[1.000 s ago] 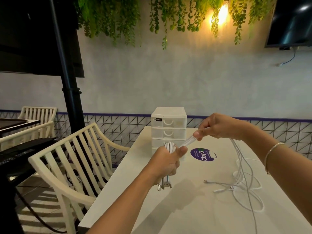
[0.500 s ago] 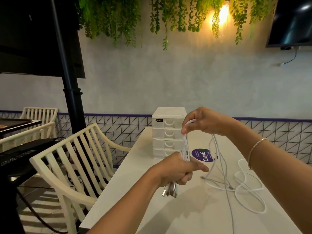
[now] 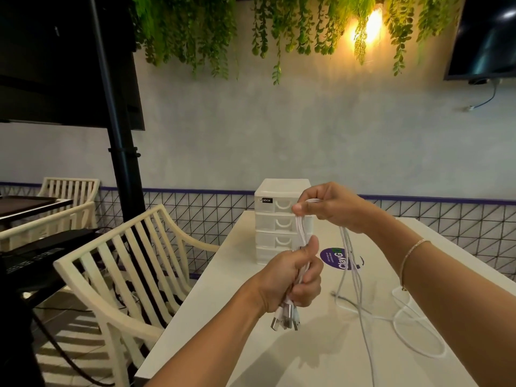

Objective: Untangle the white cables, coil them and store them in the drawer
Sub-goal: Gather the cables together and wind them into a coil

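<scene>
My left hand grips a bundle of white cables in a fist above the white table; their metal plugs stick out below the fist. My right hand is higher and pinches the same cables, which run taut between the hands. From the right hand the strands hang down to loose loops lying on the table. Behind the hands stands a white drawer unit with all its drawers closed.
A round purple sticker is on the table behind the hands. A cream slatted chair stands at the table's left edge, with a black pole and another table and chairs beyond. A wire-grid wall panel runs along the back.
My right hand moved left and up, from the right of the drawer unit to above the left fist, carrying the cables over. The left hand dropped a little.
</scene>
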